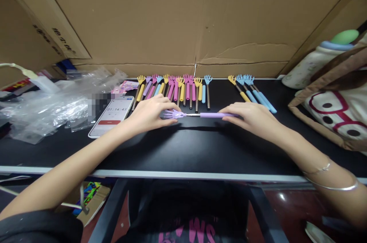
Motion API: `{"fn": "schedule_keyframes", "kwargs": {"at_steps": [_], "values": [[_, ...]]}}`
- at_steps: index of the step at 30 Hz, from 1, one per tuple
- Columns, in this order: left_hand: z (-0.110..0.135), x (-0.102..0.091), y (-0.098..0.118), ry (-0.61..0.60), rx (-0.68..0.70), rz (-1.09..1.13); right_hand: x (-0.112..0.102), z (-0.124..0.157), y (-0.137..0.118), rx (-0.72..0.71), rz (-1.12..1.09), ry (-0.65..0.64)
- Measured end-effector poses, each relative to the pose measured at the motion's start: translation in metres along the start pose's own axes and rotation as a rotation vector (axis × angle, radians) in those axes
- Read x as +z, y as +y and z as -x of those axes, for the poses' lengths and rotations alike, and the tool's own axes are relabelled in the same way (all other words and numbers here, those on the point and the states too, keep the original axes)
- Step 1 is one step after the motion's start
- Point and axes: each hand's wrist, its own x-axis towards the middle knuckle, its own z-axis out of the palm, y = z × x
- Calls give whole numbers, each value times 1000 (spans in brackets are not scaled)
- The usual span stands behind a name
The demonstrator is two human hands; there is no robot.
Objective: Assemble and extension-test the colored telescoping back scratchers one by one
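Purple back scratcher [200,115] lies crosswise in the head view, held level between both hands near the middle of the black table [186,147]. Its little claw points left and its purple grip points right, with a thin metal shaft showing between them. Whether it rests on the tabletop or sits just above it, I cannot tell.

The left hand [150,115] is curled narrow, its fingertips pinched on the claw end. The right hand [248,119] is closed over the grip of the purple back scratcher, palm down. Thin silver bangles [329,182] sit on that forearm.

Just beyond the hands, along the far edge, a long row of scratchers [174,90] in yellow, pink, blue and purple lies side by side, claws pointing away. A smaller group [252,92] of one yellow and a few blue lies apart to the right, slanted.

Left of the left hand lies a phone [112,120], its screen lit with a running timer. Further left is crumpled clear plastic [51,101]. Cardboard [186,17] walls the back, and a printed tote bag [335,109] sits at the far right.
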Motion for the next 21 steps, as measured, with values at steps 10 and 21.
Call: {"fn": "schedule_keyframes", "kwargs": {"at_steps": [10,21], "values": [[3,7,2,-163,0,63,2,10,7,-12,10,-137],[9,10,-7,-168,48,57,4,13,6,-18,19,-169]]}}
